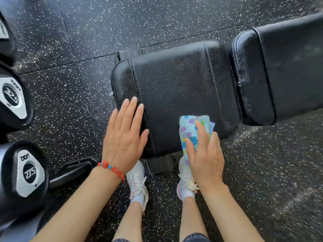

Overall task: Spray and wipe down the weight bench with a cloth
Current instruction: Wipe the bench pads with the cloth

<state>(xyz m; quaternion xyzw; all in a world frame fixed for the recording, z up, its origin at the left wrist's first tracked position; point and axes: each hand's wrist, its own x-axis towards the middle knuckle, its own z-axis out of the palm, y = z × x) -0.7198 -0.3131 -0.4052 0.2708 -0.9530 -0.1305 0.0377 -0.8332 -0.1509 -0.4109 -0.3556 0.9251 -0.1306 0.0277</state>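
**Wiping seat pad, cloth under right hand**

Landmark: seat pad of the weight bench, black textured vinyl, centre of view. Back pad sits just beside it on the far right, small gap between.

Cloth, light blue with coloured dots, folded, lies on the pad's near right corner and hangs over the near edge. Right hand presses it flat, fingers mostly straight on top; thumb may be tucking round the cloth's right side, hard to tell. Left hand is flat and relaxed, holding nothing, fingers resting on the pad's near left edge, bracing.

No spray bottle in view. The pad looks faintly damp, so spraying is probably done and wiping is under way.

Handling: cloth is soft, light, bunches easily, so keep a flat palm on top and pin the folded edge. Vinyl is firm, likely slick when wet; seams need extra passes.

Dumbbells left of the pad, on a rack. White shoes below the pad's near edge on speckled rubber floor.
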